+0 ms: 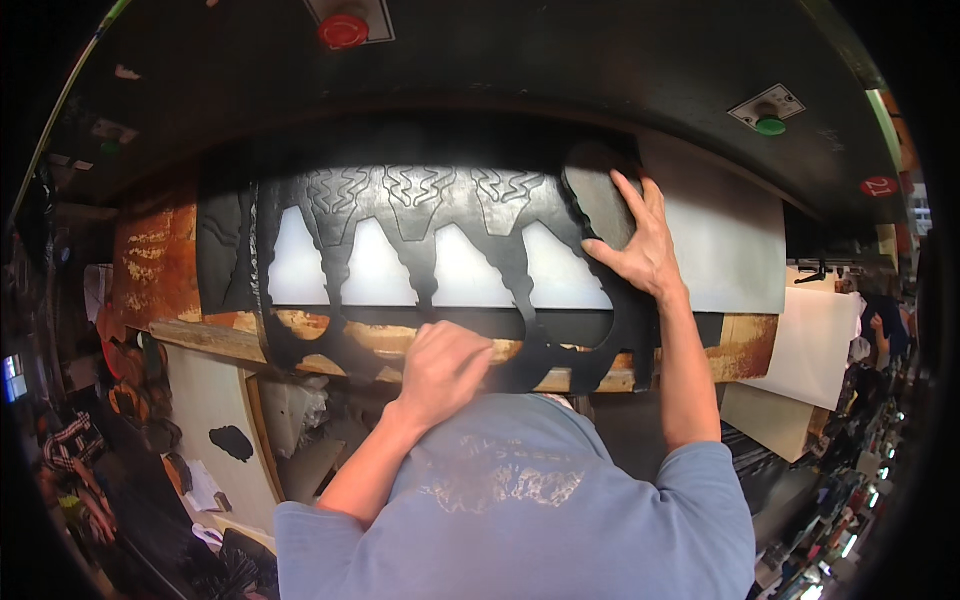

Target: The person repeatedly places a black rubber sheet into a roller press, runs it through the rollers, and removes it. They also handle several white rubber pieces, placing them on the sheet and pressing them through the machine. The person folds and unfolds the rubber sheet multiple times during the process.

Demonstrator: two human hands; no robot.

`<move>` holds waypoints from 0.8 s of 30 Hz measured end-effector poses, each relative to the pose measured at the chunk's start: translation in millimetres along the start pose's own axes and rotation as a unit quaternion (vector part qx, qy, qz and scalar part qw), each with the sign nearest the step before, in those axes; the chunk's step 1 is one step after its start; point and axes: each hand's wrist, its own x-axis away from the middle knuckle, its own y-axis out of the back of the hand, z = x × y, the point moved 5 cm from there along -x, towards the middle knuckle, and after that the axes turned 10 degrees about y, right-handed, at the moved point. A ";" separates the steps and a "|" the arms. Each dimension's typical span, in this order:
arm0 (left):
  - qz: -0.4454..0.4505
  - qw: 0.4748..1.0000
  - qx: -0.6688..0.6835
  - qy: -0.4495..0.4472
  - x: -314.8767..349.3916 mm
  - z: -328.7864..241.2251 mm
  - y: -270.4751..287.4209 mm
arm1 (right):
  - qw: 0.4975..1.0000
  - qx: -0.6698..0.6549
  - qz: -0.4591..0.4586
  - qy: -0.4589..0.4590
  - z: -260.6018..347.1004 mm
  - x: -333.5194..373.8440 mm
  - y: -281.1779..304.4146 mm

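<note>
The right hand (648, 250) has its grip spread around a dark oval plate with a grey-brown face (598, 205), thumb at its lower edge and fingers across its far side; whether this is a cutting tool or a loose piece, I cannot tell. The left hand (448, 360) is curled and a little blurred; I cannot tell if it pinches anything. It is at six o'clock of the black, rubber-like sheet with raised zigzag pattern (413, 215), which lies on the worn wooden desk (735, 350), with the oval plate at its two o'clock. Four large gaps in a row, showing a white surface (380, 265), suggest that much cutting is already done. The patterned band at twelve o'clock looks whole, so I judge the work partly finished; how many pieces are left is not clear. Farther, at three o'clock, lies a pale grey flat board (715, 230).
</note>
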 end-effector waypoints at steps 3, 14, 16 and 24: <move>-0.098 0.994 0.016 0.041 -14.5 27.2 39.4 | 0.997 -0.069 -0.041 -0.016 -4.7 10.7 -6.9; -0.159 0.936 -0.016 0.314 -59.9 113.8 118.1 | 0.879 -0.398 -0.245 -0.096 -51.6 55.8 38.0; -0.180 0.921 0.051 0.342 -63.1 109.7 122.2 | 0.940 -0.202 -0.232 -0.149 -65.2 69.8 43.4; -0.149 0.863 0.240 0.419 -67.2 121.7 142.8 | 0.976 -0.031 -0.215 -0.015 13.1 10.2 0.0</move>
